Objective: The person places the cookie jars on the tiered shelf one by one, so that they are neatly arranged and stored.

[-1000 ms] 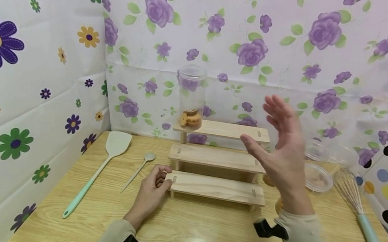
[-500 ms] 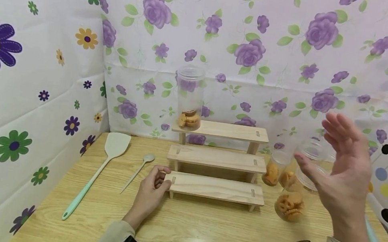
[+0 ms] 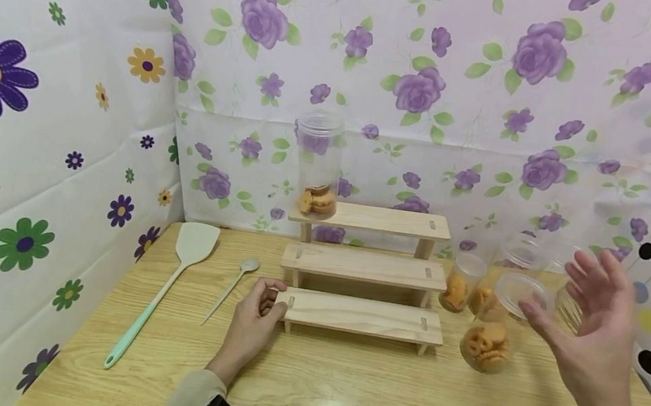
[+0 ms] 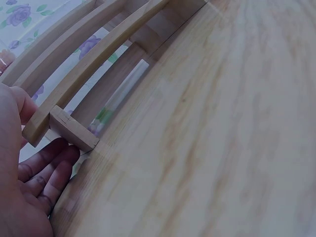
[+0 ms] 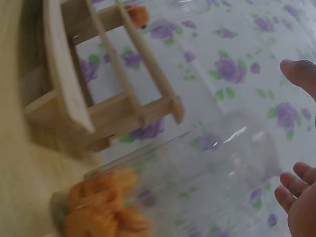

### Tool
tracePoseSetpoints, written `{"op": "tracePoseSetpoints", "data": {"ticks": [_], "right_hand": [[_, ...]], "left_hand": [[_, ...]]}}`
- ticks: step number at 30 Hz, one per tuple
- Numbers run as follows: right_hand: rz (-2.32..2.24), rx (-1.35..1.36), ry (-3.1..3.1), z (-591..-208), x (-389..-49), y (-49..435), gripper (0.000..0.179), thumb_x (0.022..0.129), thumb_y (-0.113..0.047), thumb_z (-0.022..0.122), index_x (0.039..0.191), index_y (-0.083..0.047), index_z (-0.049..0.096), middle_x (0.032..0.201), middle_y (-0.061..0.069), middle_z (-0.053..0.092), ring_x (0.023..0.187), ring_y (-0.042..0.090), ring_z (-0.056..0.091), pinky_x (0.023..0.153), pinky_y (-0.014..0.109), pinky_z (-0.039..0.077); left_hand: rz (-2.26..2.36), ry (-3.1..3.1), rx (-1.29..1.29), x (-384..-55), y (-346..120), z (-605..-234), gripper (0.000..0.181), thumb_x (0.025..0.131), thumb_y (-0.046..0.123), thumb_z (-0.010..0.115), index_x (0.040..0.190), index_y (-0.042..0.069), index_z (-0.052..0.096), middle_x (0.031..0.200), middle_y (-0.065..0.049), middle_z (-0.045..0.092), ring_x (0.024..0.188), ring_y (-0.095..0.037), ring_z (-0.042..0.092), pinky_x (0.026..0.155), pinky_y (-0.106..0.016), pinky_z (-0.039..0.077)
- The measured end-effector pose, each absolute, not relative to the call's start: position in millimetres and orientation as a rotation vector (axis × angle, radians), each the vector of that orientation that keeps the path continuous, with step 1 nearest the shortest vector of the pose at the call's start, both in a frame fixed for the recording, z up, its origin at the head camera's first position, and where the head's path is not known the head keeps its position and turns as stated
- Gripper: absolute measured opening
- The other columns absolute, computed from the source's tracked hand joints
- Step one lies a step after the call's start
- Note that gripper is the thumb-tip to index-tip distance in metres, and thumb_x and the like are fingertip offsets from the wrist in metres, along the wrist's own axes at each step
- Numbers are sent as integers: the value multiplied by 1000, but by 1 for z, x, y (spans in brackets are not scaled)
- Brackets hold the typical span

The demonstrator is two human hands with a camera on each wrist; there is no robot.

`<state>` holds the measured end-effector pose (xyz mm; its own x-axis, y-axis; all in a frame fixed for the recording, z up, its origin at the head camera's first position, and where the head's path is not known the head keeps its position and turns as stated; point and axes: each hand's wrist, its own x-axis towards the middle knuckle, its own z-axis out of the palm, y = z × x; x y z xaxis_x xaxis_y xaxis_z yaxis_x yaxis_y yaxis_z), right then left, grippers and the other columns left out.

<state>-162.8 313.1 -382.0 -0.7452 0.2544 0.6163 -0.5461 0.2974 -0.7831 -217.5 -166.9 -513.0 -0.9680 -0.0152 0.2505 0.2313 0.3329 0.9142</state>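
My left hand (image 3: 253,316) holds the left end of a three-tier wooden display shelf (image 3: 360,314) at its lowest step; in the left wrist view, the fingers (image 4: 52,170) curl beside the shelf's leg. Over the right side of the table, my right hand (image 3: 595,338) has thumb and fingers spread wide with nothing between them. Just left of it stands a tall clear jar (image 3: 487,348) with orange pretzel-shaped snacks at the bottom, lying across the lower right wrist view, apart from the fingers. On the top step, at its left end, is another clear jar (image 3: 321,162) holding round cookies.
Right of the shelf, more clear jars (image 3: 457,290) with orange snacks stand behind the nearest one. A whisk (image 3: 569,306) is partly hidden by the right hand. A white-headed spatula (image 3: 197,243) and a small spoon (image 3: 239,280) lie at left. Flowered cloth (image 3: 376,87) backs the table.
My right hand has swung right and lowered from before the shelf's right side to beyond the snack jars, uncovering them. The left hand and shelf keep their place.
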Motion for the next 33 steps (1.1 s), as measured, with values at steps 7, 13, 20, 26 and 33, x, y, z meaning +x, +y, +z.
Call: {"op": "tracePoseSetpoints", "data": {"ticks": [7, 13, 20, 26, 33], "right_hand": [[1666, 199, -1912, -430, -160, 323, 121, 79, 30, 80, 175, -17, 25, 168, 5, 43, 150, 19, 45, 118, 16, 38], [1782, 214, -1952, -469, -158, 326, 119, 83, 27, 81, 176, -19, 22, 160, 1, 43, 140, 11, 51, 110, 11, 43], [1859, 278, -2054, -504, -163, 329, 98, 89, 22, 79, 169, -10, 32, 157, 1, 52, 140, 7, 55, 110, 11, 45], [1669, 250, -2245, -516, -167, 334, 80, 94, 12, 82, 162, -1, 43, 157, 2, 57, 133, 5, 58, 107, 9, 44], [1552, 202, -2309, -519, -167, 336, 86, 95, 6, 84, 169, -8, 42, 146, -10, 63, 126, 1, 63, 102, 8, 48]], "left_hand": [[-1693, -2380, -200, -217, -167, -513, 29, 105, 9, 67, 133, 18, 67, 107, -4, 73, 87, -18, 63, 76, -24, 50], [-1695, -2383, -209, -217, -167, -514, 28, 106, 10, 67, 133, 18, 67, 107, -4, 73, 87, -18, 63, 76, -25, 50], [-1705, -2375, -201, -217, -168, -513, 27, 106, 11, 67, 132, 20, 67, 108, -4, 73, 88, -19, 63, 76, -25, 49], [-1694, -2372, -204, -217, -168, -514, 27, 106, 10, 67, 132, 19, 68, 108, -4, 73, 87, -19, 63, 76, -25, 50], [-1706, -2381, -214, -217, -168, -513, 28, 107, 10, 66, 133, 20, 67, 108, -5, 72, 86, -18, 62, 75, -25, 49]]}}
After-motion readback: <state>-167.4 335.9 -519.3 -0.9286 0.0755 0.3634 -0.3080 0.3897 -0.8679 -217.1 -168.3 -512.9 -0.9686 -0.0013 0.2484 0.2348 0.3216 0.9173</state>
